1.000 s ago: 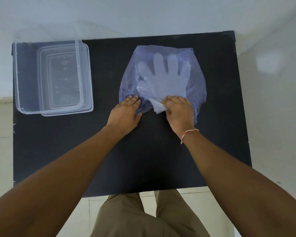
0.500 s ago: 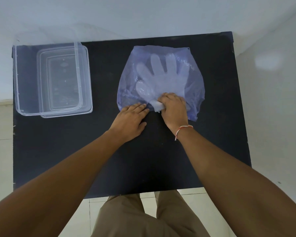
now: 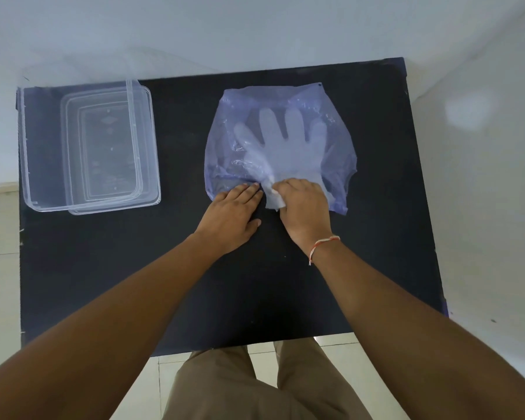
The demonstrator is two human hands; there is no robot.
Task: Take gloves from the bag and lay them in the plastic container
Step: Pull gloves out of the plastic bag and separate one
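A translucent blue plastic bag (image 3: 225, 140) lies flat on the black table, with pale clear gloves (image 3: 285, 144) showing through it, fingers pointing away from me. My right hand (image 3: 303, 207) pinches the gloves' cuff, which sticks out at the bag's near opening. Flat beside it, my left hand (image 3: 231, 216) presses its fingertips on the bag's near edge. The clear plastic container (image 3: 31, 147) stands at the table's far left; I see nothing inside it.
A clear lid (image 3: 152, 140) lies under or against the container. The black table (image 3: 164, 283) ends close to my legs, and white walls stand behind and to the right. The floor is tiled.
My right hand has taken hold of the glove cuff and drawn it slightly out toward me. My left hand slid back along the bag's near edge. The bag shifted a little.
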